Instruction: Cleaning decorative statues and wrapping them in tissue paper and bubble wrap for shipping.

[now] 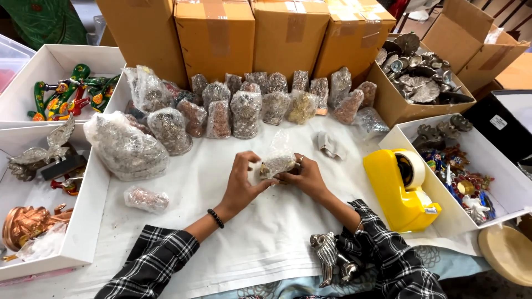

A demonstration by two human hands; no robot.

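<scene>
My left hand [241, 185] and my right hand [306, 178] meet over the white sheet [266, 232] and together hold a small glittery ornament in a clear plastic bag [277, 160]. The bag's loose top sticks up between my fingers. A black bead bracelet sits on my left wrist and a ring on my right hand. Both sleeves are black-and-white plaid.
Several bagged ornaments [246, 111] line the back in front of brown cartons [288, 33]. A yellow tape dispenser [402, 188] stands at right, a silver animal figurine [327, 254] near my right elbow. White boxes [88, 216] of figurines flank both sides.
</scene>
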